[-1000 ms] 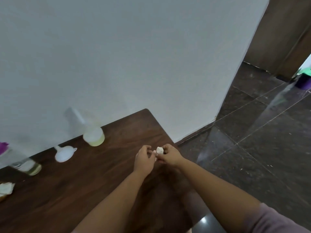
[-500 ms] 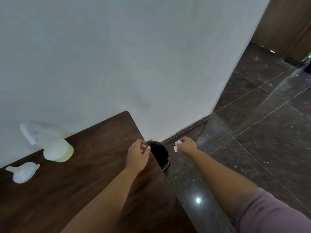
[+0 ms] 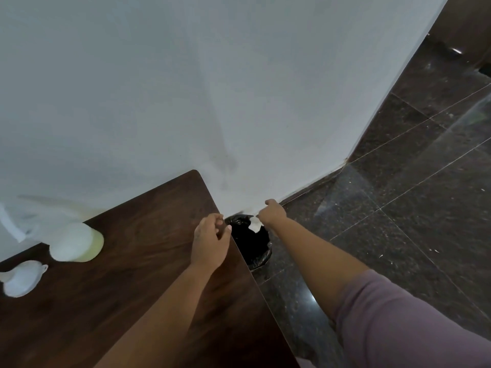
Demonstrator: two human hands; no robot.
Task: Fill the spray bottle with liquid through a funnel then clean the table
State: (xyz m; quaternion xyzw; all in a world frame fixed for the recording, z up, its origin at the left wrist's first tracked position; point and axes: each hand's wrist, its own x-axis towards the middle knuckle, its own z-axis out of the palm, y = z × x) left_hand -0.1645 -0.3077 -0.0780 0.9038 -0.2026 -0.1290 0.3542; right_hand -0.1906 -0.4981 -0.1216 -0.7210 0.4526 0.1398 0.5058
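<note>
Head view: the dark wooden table (image 3: 111, 301) fills the near left, with a white funnel (image 3: 21, 278) lying near its left edge. The left hand (image 3: 211, 240) hovers over the table's right edge — fingers loosely curled, empty. Farther left stands the blurred spray bottle (image 3: 75, 241). Past the edge, the right hand (image 3: 271, 215) reaches above a black-lined bin (image 3: 252, 245) — a white wad (image 3: 255, 226) sits just beneath it; grip unclear.

Bin (image 3: 253, 248): black-lined, on the floor beside the table's far corner, against the wall.
Wall (image 3: 212, 88): white, scuffed near its foot.
Floor (image 3: 411, 208): dark speckled glossy tiles.
Door (image 3: 467, 19): brown, far right.
</note>
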